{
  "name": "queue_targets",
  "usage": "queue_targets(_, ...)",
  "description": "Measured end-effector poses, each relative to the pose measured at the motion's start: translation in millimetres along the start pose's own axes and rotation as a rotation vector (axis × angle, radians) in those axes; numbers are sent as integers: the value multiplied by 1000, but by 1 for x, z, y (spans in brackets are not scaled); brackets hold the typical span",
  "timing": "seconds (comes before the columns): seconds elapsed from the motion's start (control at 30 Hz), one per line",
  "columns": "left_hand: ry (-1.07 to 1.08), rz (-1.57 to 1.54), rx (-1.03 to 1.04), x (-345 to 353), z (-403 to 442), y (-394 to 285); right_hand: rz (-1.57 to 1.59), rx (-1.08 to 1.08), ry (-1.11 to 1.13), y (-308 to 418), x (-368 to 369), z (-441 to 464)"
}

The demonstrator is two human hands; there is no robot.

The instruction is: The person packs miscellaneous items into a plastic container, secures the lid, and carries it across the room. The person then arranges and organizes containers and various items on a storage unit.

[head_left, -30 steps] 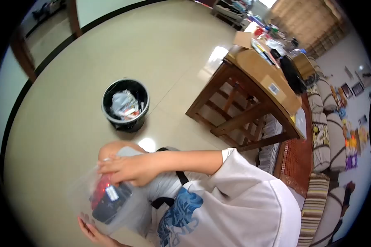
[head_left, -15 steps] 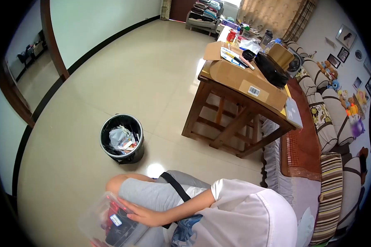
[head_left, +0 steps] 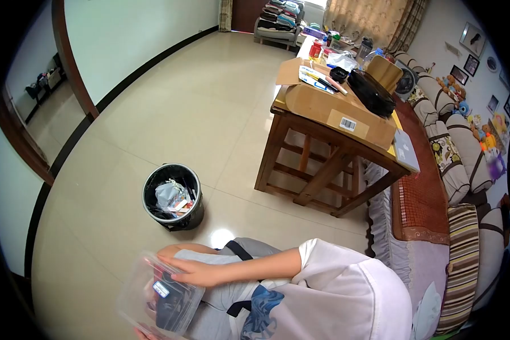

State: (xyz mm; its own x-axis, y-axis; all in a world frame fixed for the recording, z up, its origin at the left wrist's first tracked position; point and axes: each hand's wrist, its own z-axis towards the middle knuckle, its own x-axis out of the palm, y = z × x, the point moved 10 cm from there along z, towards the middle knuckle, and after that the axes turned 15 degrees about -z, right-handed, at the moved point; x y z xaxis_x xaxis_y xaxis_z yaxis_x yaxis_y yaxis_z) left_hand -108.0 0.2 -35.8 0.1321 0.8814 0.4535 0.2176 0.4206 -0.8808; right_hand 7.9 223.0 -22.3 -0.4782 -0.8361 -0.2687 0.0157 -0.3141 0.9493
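A clear plastic box [head_left: 178, 324] is held over my lap, tilted, with a small blue-and-white label on it. Dark and reddish contents show through its walls, but I cannot make out what they are. My right hand [head_left: 201, 272] is closed on the box's upper side, fingers laid along the edge. At the bottom of the frame, a few fingertips of my left hand [head_left: 141, 334] grip the lower side; the rest of that hand is hidden. Beyond the box stands a black-lined trash bin [head_left: 194, 218] with crumpled plastic and paper inside.
A wooden table [head_left: 277, 141] holds a cardboard box [head_left: 328, 107], a black pencil case [head_left: 371, 96], pens and a red jar [head_left: 315, 50]. To the right runs a sofa with a striped cushion [head_left: 459, 266]. A doorway frame [head_left: 73, 62] is at the left.
The view has shifted slightly, so the bin and table sit a little lower and further right. The plastic box has come up and rightward in view, still in both hands.
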Motion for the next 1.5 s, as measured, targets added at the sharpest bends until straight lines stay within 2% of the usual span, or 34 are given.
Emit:
queue_targets(0.07,-5,15,37,0,-1,-4,-356,-119,-81,12,-35,-4)
queue_targets(0.13,-29,55,89,1,-4,-9,-640,-247,-442,28,-91,-14)
queue_targets(0.17,-30,54,92,0,-4,-10,-753,-213,-480,47,-120,-19)
queue_targets(0.2,4,90,104,1,-5,-11,-968,-274,-545,63,-146,-23)
queue_targets(0.27,39,128,113,-2,-5,-11,-1047,-82,-569,69,-203,-32)
queue_targets(0.37,125,121,98,3,-6,-8,-1645,-164,-911,131,-291,-60)
queue_targets(0.4,202,264,205,13,-10,-19,-1738,-110,-931,136,-325,-65)
queue_targets(0.43,277,408,313,24,-17,-29,-1958,-19,-946,146,-347,-71)
queue_targets(0.47,276,409,313,23,-18,-37,-1967,115,-951,137,-384,-79)
queue_targets(0.53,684,1187,692,68,-53,-43,-2018,366,-951,122,-440,-100)
queue_targets(0.57,676,1183,690,74,-56,-51,-2022,356,-950,111,-455,-111)
queue_targets(0.63,885,1290,522,93,-65,-35,-2001,636,-895,82,-488,-128)
queue_targets(0.67,882,1290,522,92,-64,-34,-2000,632,-894,79,-492,-132)
queue_targets(0.73,870,1174,513,91,-60,-38,-2027,441,-930,90,-478,-131)
queue_targets(0.77,869,1177,513,90,-60,-39,-2025,440,-929,93,-477,-132)
queue_targets(0.83,876,1178,484,89,-59,-39,-1774,580,-913,97,-487,-138)
queue_targets(0.97,861,1174,460,86,-59,-40,-1719,411,-901,100,-507,-143)
queue_targets(1.03,881,1180,455,86,-60,-41,-1623,410,-984,100,-524,-148)
queue_targets(1.1,895,1168,470,84,-59,-44,-1230,222,-1271,102,-555,-167)
queue_targets(1.13,910,1158,485,84,-59,-46,-1152,299,-1412,104,-565,-180)
queue_targets(1.17,910,1158,486,83,-57,-47,-1013,132,-1498,110,-568,-184)
queue_targets(1.23,942,1091,477,82,-59,-50,-843,-64,-1644,104,-587,-194)
queue_targets(1.27,938,1093,479,83,-60,-52,-840,-66,-1642,100,-590,-192)
queue_targets(1.33,928,1109,487,87,-62,-55,-621,-227,-1729,105,-577,-187)
queue_targets(1.37,924,1108,489,89,-63,-56,-619,-231,-1727,109,-567,-176)
queue_targets(1.43,925,1100,478,91,-64,-56,-281,-327,-1457,102,-540,-132)
queue_targets(1.5,929,1107,484,91,-66,-56,-165,-195,-1323,106,-480,-94)
